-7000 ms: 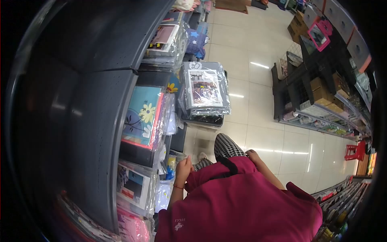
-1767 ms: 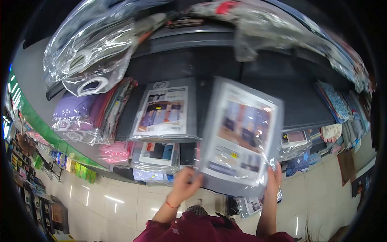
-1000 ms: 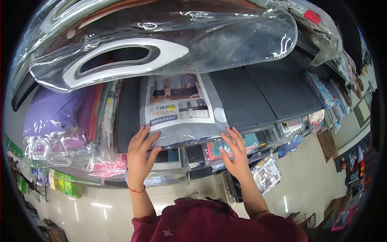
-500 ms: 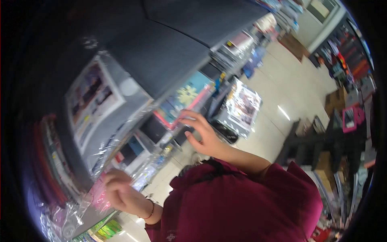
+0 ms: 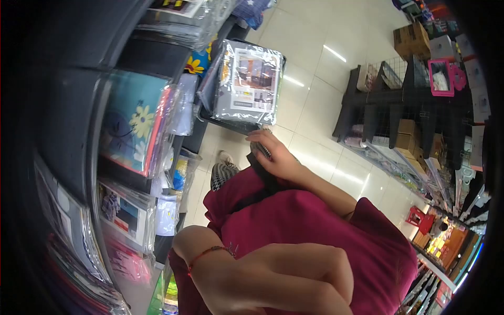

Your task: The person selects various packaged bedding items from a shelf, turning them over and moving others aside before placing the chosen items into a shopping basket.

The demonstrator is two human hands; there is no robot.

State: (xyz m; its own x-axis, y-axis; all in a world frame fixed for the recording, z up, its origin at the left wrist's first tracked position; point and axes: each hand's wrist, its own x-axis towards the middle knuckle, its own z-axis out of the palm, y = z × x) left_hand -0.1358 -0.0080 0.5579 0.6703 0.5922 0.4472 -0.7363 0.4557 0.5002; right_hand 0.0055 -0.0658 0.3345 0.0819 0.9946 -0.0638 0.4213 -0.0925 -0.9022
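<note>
1 left hand [image 5: 294,278] hangs curled before the shirt [image 5: 320,220].

One head-worn camera looks forward and steeply down from close above the dark-red fabric shirt [image 5: 315,223], taking in flat dark-grey shelving [image 5: 52,123] left of it.

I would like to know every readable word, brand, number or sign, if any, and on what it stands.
Nothing can be read for certain.
White label on the grey pack beyond the right hand: printed lines, too small to read.
Shelf packs: any print is too small or blurred.
</note>
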